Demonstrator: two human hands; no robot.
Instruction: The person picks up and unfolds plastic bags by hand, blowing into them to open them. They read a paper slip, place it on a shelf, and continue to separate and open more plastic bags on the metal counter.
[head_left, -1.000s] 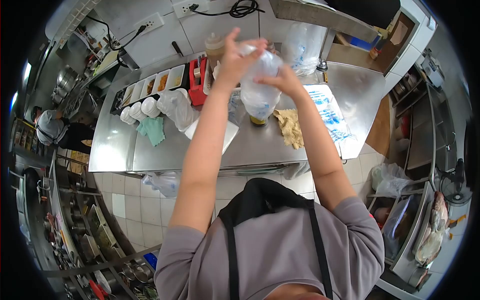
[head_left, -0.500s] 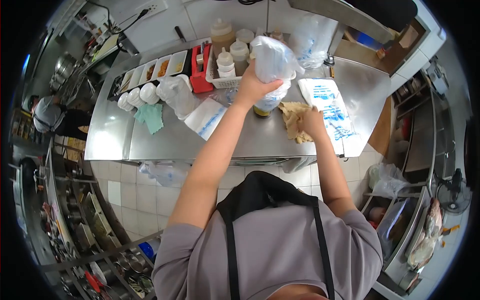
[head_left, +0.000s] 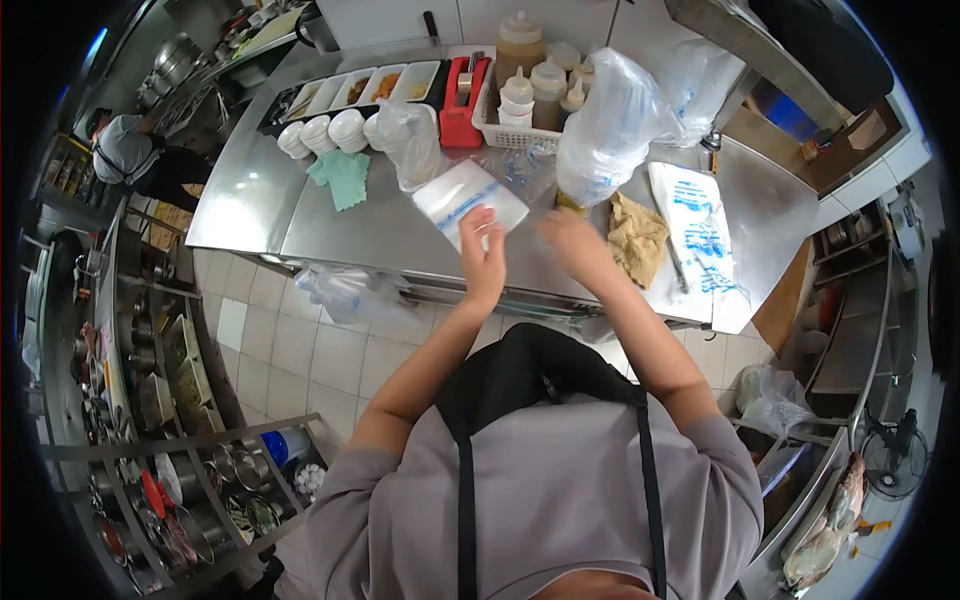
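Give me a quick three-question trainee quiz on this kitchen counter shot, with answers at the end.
1. True or false: the left hand touches the stack of plastic bags.
2. Which cloth lies right of the bag-covered bottle: A green, B tan, C red?
3. What holds the squeeze bottles?

Key:
1. True.
2. B, the tan cloth; the green cloth lies far left.
3. A white basket.

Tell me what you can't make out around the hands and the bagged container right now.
- Right hand, head view: motion-blurred, so its grip is unreadable.
- Container inside the plastic bag: hidden by the bag.
- Left hand at the bag stack: pinching a sheet or only touching, too small to tell.
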